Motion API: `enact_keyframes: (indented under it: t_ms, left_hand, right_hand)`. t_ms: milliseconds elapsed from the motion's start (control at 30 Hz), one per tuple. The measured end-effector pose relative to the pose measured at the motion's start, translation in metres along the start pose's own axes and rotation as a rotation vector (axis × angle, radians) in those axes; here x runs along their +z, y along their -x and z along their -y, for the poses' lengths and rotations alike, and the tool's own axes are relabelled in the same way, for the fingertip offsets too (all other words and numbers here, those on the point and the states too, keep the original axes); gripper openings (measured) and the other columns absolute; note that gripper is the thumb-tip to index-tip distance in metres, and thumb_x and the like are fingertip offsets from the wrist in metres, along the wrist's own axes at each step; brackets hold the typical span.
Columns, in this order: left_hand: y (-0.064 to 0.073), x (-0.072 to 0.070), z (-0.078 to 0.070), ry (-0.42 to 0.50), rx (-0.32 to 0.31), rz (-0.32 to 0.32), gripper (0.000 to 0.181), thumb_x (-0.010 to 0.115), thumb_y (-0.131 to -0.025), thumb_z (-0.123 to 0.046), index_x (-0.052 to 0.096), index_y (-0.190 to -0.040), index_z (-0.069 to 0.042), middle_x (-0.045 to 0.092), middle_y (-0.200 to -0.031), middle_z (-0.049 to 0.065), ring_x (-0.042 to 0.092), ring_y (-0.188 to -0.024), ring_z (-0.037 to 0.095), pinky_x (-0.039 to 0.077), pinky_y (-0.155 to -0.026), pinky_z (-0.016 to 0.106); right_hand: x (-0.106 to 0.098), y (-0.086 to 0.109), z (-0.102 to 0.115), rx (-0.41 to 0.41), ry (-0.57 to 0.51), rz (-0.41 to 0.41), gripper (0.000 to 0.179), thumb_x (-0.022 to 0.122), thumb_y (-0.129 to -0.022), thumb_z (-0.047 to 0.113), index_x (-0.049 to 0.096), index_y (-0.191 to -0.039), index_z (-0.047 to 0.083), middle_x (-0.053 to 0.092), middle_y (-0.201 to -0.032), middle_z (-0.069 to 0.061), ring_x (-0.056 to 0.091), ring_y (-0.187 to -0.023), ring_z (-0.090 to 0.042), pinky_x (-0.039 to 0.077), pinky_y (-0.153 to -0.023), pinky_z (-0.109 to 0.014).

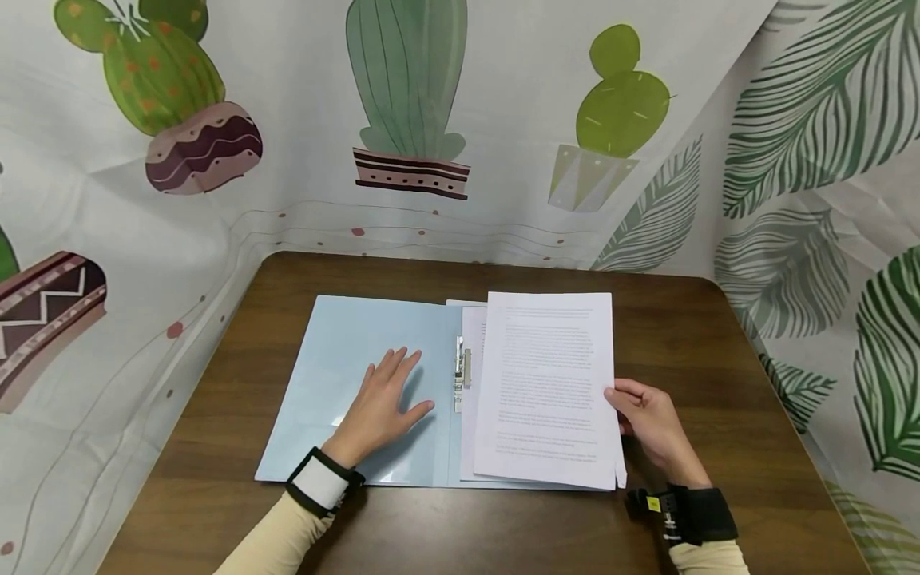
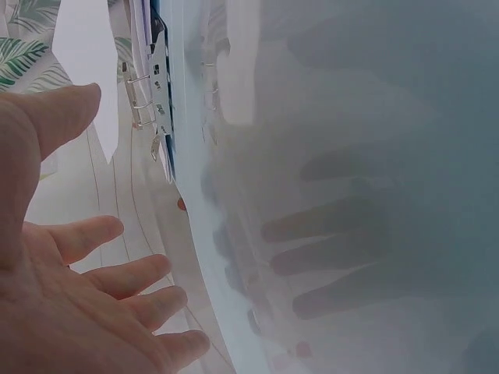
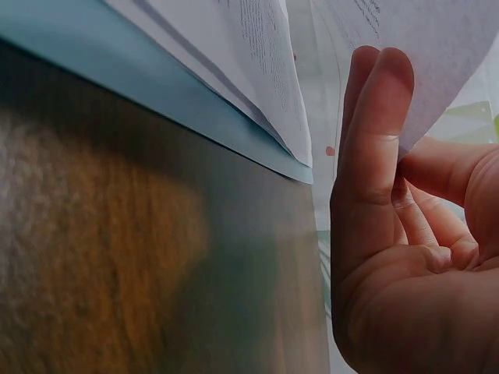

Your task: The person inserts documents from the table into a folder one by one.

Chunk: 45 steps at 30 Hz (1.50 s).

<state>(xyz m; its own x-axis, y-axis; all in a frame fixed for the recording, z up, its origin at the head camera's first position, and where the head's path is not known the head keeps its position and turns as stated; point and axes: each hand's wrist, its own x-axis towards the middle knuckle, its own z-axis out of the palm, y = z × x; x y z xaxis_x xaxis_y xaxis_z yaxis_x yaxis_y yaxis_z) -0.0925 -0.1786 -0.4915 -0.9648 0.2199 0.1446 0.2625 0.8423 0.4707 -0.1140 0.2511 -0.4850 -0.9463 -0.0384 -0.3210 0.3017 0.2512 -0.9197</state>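
A light blue folder (image 1: pixel 391 319) lies spread flat on the table, with a metal clip (image 1: pixel 460 375) by its spine. Over its right half, a printed sheet of paper (image 1: pixel 549 383) is raised above other sheets. My right hand (image 1: pixel 657 419) pinches that sheet at its right edge between thumb and fingers; the right wrist view shows the pinched paper (image 3: pixel 437 62) up close. Above the folder's left cover hovers my left hand (image 1: pixel 381 407), fingers spread and holding nothing. In the left wrist view, the glossy cover (image 2: pixel 437 195) reflects those fingers.
The brown wooden table (image 1: pixel 683 343) extends around the folder on all sides. Behind it and along both sides hangs a white cloth (image 1: pixel 302 176) printed with cacti and leaves. Both wrists wear dark straps.
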Motion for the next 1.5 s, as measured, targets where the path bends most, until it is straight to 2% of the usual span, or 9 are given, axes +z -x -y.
enact_keyframes:
  t_ms: [467, 867, 1500]
  left_hand:
    - [0.001, 0.000, -0.002, 0.010, 0.004, -0.009, 0.080, 0.083, -0.087, -0.039, 0.048, -0.152, -0.006, 0.044, -0.155, 0.027, 0.035, -0.146, 0.049, 0.027, -0.112, 0.071]
    - [0.000, -0.001, -0.003, 0.011, -0.007, 0.006, 0.080, 0.082, -0.087, -0.039, 0.048, -0.152, -0.007, 0.044, -0.155, 0.026, 0.035, -0.147, 0.047, 0.026, -0.113, 0.070]
    - [0.004, 0.001, -0.003, 0.030, -0.017, 0.024, 0.080, 0.082, -0.088, -0.038, 0.048, -0.152, -0.005, 0.043, -0.155, 0.028, 0.033, -0.147, 0.048, 0.025, -0.114, 0.069]
  right_hand:
    - [0.004, -0.004, 0.001, 0.023, 0.024, 0.015, 0.042, 0.064, -0.104, 0.021, 0.060, -0.135, -0.006, 0.077, -0.101, -0.005, 0.068, -0.077, -0.014, 0.057, -0.063, -0.030]
    - [0.005, -0.008, 0.004, 0.038, 0.052, 0.023, 0.041, 0.063, -0.104, 0.022, 0.060, -0.136, -0.004, 0.076, -0.104, -0.007, 0.068, -0.079, -0.015, 0.057, -0.065, -0.031]
    - [0.010, -0.016, 0.008, 0.017, 0.117, 0.045, 0.039, 0.062, -0.105, 0.020, 0.061, -0.136, -0.003, 0.075, -0.106, -0.012, 0.066, -0.078, -0.019, 0.057, -0.066, -0.031]
